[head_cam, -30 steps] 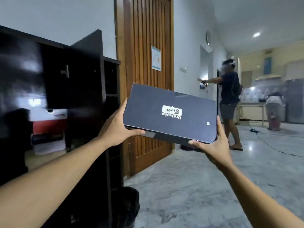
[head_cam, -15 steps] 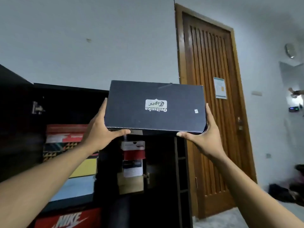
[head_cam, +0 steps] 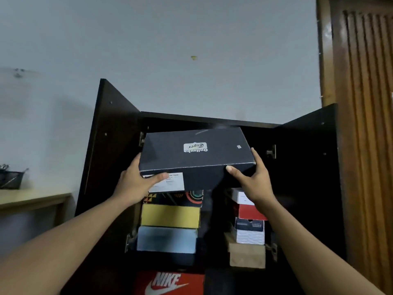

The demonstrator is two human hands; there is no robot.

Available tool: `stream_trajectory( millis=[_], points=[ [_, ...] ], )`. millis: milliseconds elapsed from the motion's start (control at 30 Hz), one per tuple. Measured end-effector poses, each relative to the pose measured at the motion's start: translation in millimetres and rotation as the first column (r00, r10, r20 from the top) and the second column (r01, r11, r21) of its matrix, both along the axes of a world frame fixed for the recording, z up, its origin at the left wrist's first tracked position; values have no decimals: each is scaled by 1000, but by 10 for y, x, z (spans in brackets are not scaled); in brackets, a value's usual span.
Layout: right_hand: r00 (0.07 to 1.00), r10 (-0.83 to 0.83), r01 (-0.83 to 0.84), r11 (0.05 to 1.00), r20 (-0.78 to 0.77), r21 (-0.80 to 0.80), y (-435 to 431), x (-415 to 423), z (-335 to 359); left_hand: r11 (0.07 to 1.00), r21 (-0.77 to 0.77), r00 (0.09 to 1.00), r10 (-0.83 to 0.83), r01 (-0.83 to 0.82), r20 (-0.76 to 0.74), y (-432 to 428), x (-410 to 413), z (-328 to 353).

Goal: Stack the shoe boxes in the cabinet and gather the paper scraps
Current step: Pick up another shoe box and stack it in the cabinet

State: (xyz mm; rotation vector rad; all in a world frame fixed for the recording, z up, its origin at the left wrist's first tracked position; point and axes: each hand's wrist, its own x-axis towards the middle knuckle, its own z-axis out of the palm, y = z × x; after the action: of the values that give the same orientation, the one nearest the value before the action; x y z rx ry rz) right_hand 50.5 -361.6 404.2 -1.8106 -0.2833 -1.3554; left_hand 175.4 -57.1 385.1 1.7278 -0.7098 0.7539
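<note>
Bare forearms reach up from the bottom corners. The left hand (head_cam: 136, 184) and right hand (head_cam: 254, 184) clamp the two ends of a navy shoe box (head_cam: 195, 154), each thumb pressed on its near face and the fingers wrapped round the end. The box sits level at the cabinet's (head_cam: 110, 145) upper opening, its near bottom edge over the left stack: a patterned box (head_cam: 172, 198), a yellow box (head_cam: 170, 216), a pale blue box (head_cam: 167, 239) and a red box (head_cam: 170, 283). Whether it touches the patterned one is unclear. A narrower right stack (head_cam: 247, 231) stands apart, with a dark gap between the two. Both doors are swung wide. A thin dark strip separates the lid's far edge from the cabinet top. Behind is a pale wall (head_cam: 191, 39), with a wooden door (head_cam: 365, 124) at right.
</note>
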Motion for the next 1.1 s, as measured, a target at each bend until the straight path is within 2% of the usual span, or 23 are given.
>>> stream_trajectory(
  millis=[133, 267, 433, 533, 600, 667, 767, 867, 967, 1100],
  points=[
    [997, -49, 55, 993, -64, 105, -174, 699, -235, 999, 0, 996, 54, -55, -71, -188, 597, -115],
    [995, -90, 95, 987, -47, 126, -354, 1243, -363, 991, -29, 991, 133, -134, -24, -458, 1123, -90],
    [993, -116, 114, 986, 4, 120, -672, 2072, -28, 970, -157, 979, 196, -184, 62, -751, 1766, 438],
    [994, -104, 101, 988, 18, 116, -700, 2483, 240, 957, -216, 977, 207, -194, 42, -846, 2135, 697],
    [996, -79, 75, 990, 29, 115, -650, 2664, 364, 965, -199, 985, 173, -171, -6, -900, 2388, 791],
    [1000, -26, 24, 987, 11, 162, -619, 2818, 401, 977, -159, 989, 137, -144, -53, -934, 2548, 832],
    [999, -48, 49, 978, -8, 202, -659, 3025, 376, 987, -69, 988, 143, -147, -63, -977, 2693, 759],
    [995, -100, 100, 988, -9, 122, -650, 3140, 398, 959, 168, 973, 231, -227, -1, -1009, 2793, 666],
    [979, -134, 139, 990, -155, 22, -635, 3283, 484, 896, 364, 964, 264, -253, 19, -1016, 2906, 687],
    [934, -30, 33, 999, -355, 2, -689, 3587, 542, 828, 516, 955, 291, -221, -59, -1018, 3124, 717]
  ],
)
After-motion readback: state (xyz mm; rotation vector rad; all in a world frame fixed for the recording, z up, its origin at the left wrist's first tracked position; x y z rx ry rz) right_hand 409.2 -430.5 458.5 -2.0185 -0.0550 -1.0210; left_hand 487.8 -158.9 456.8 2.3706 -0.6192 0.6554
